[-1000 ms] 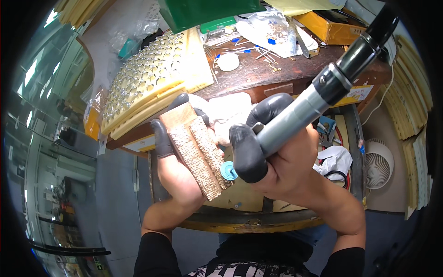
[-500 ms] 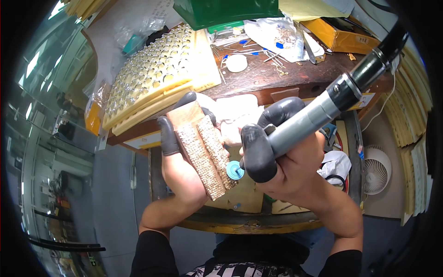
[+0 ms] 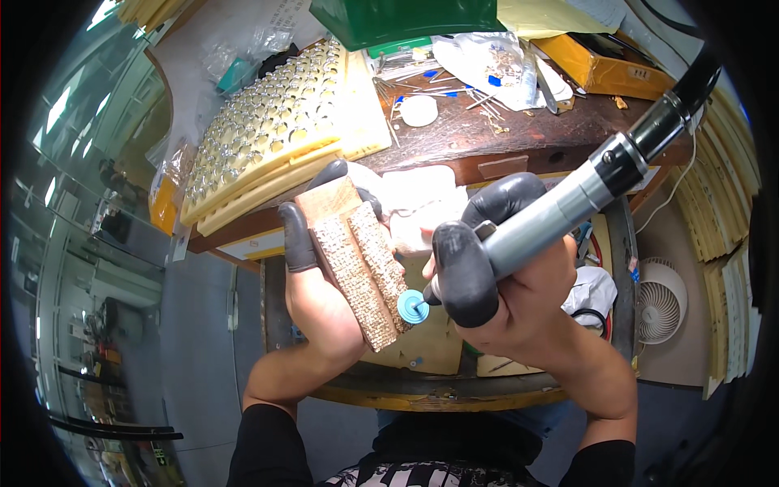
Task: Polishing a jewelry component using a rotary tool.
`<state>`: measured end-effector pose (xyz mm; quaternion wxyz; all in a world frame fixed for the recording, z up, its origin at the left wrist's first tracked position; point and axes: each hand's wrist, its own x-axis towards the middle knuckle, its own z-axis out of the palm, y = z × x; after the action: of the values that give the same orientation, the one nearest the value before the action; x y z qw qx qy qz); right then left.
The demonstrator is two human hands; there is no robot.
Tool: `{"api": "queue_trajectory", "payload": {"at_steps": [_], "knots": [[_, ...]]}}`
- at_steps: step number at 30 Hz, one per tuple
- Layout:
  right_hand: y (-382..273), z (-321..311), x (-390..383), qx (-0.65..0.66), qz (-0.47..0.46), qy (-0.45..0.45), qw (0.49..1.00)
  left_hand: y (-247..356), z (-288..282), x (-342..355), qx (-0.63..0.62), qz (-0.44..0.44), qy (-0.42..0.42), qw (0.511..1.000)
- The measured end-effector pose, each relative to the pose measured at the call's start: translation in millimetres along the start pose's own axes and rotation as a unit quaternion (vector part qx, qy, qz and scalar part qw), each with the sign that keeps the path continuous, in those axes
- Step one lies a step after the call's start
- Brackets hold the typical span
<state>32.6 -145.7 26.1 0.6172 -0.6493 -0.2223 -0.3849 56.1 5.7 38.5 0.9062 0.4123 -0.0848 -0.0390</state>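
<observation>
My left hand (image 3: 312, 300), with black finger cots on some fingers, is closed round a wooden block (image 3: 331, 201). Two strips of gold-coloured textured pieces (image 3: 350, 280) run along the block's face, a groove between them. In my right hand (image 3: 511, 284), also wearing black finger cots, is a grey rotary handpiece (image 3: 552, 223), gripped like a pen. A light-blue polishing disc (image 3: 413, 307) on its tip sits against the right edge of the strips near the block's lower end. Whether the disc is spinning I cannot tell.
Cream trays (image 3: 268, 130) of small shiny rings stand at the back left. Behind are a green bin (image 3: 406, 24), loose thin bits, and a yellow box (image 3: 604, 69). An open drawer (image 3: 438, 398) lies below my hands; a white fan (image 3: 661, 300) stands right.
The handpiece and my right hand have shifted slightly right and down. The disc has slid a little lower along the block's edge. My left hand stays nearly still.
</observation>
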Motion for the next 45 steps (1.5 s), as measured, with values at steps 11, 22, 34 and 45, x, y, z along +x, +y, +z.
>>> {"api": "queue_trajectory", "payload": {"at_steps": [11,22,34,45], "knots": [[2.0,-0.1,-0.5,-0.036,-0.053,-0.021,0.998,-2.9,0.8,1.0,-0.022,0.019,-0.008,1.000],[3.8,1.4,0.3,-0.032,-0.059,-0.012,0.998,-4.1,-4.1,2.6,0.005,0.024,-0.016,1.000],[-1.4,4.8,3.2,-0.021,-0.046,-0.001,0.999,-2.3,2.5,-0.1,-0.020,0.017,0.001,1.000],[-2.6,0.5,4.1,-0.047,-0.063,-0.008,0.997,-2.6,1.7,0.2,-0.019,0.019,-0.002,1.000]]}}
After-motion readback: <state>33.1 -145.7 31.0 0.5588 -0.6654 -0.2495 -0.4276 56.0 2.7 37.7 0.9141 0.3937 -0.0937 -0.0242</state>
